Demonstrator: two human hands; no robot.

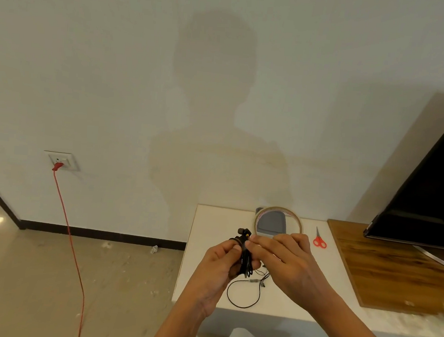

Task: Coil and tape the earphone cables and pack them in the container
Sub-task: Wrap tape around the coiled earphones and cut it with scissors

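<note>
Hands raised above table [208,279]: left hand [219,260] grips coiled cable [245,255], right hand [287,258] pinches its top.

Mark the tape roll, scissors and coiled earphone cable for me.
tape roll [279,208], head view, top of the rim.
scissors [318,237], head view, where the red handles meet.
coiled earphone cable [245,260], head view, middle of the black bundle.

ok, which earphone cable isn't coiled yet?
The loose cable looped flat on the table; the other is a wound bundle gripped in the left hand.
</note>
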